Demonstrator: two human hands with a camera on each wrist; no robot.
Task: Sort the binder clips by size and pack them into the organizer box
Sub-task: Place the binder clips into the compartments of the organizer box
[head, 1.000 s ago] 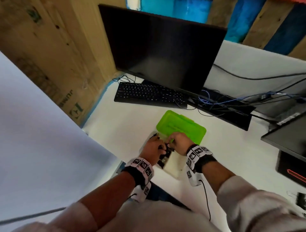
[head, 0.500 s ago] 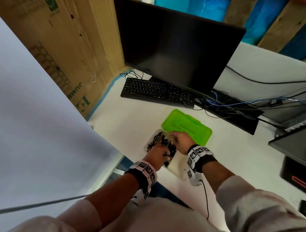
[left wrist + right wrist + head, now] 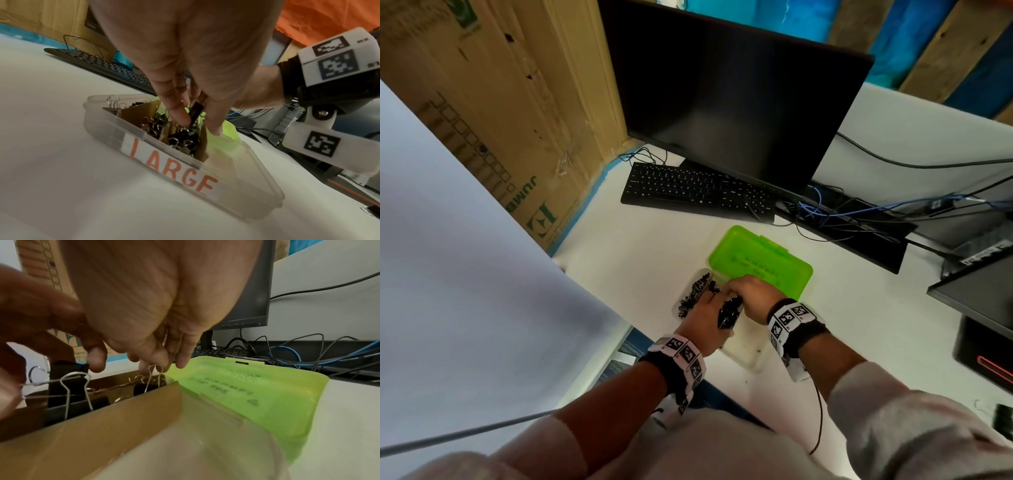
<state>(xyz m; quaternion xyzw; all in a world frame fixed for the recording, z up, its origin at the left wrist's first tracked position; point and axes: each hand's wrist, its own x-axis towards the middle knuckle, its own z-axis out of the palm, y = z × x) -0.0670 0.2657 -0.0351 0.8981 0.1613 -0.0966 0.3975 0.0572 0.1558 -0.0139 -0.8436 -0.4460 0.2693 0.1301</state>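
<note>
A translucent organizer box [image 3: 242,191] with a "LARGE" label [image 3: 172,167] and cardboard dividers [image 3: 107,423] lies on the white desk, its green lid [image 3: 760,260] open at the far side. Black binder clips [image 3: 693,293] fill its far-left compartments. My left hand [image 3: 197,126] reaches down into the middle compartment and pinches a black binder clip [image 3: 196,110]. Right beside it, my right hand [image 3: 160,368] pinches the wire handles [image 3: 151,376] of a clip standing in the box. The near-right compartment [image 3: 746,353] holds no clips.
A black keyboard [image 3: 698,192] and a dark monitor [image 3: 732,102] stand behind the box, with tangled cables [image 3: 835,212] to the right. A cardboard carton [image 3: 493,113] lines the left wall. A second screen [image 3: 983,291] sits at the right edge.
Both hands have stayed over the box. My left hand has slid slightly toward me, uncovering the clips at the far-left end. The head view has shifted.
</note>
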